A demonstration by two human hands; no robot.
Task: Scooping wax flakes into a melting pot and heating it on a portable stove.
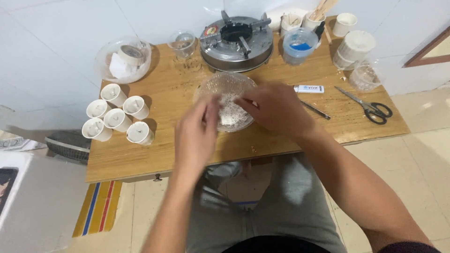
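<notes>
Grey trousers [281, 206] on our lap fill the bottom of the view, and both our forearms reach forward from there to a low wooden table [168, 154]. Our left hand [197, 133] hangs over the near left rim of a clear glass bowl [220, 86], fingers bent loosely downward; we cannot tell whether they pinch anything. Our right hand [276, 108] lies across the bowl's right side, fingers curled toward the white crumbly flakes [229, 112] heaped inside it, apparently touching them. This bowl sits at the middle of the table, directly between our hands.

Behind the bowl stands a round metal gas burner [236, 42]. To our left, five small white cups [117, 117] cluster together, each filled with pale wax. Farther back on the left, a clear tub [124, 58] holds a roll of tape. To the right of the burner, a clear cup [300, 45] holds something blue, with more white cups [356, 47] and wooden sticks [323, 8] near it. Black-handled scissors [370, 107] lie at the right edge, well apart from our hands, and a small white tube [309, 88] rests just beside our right hand.
</notes>
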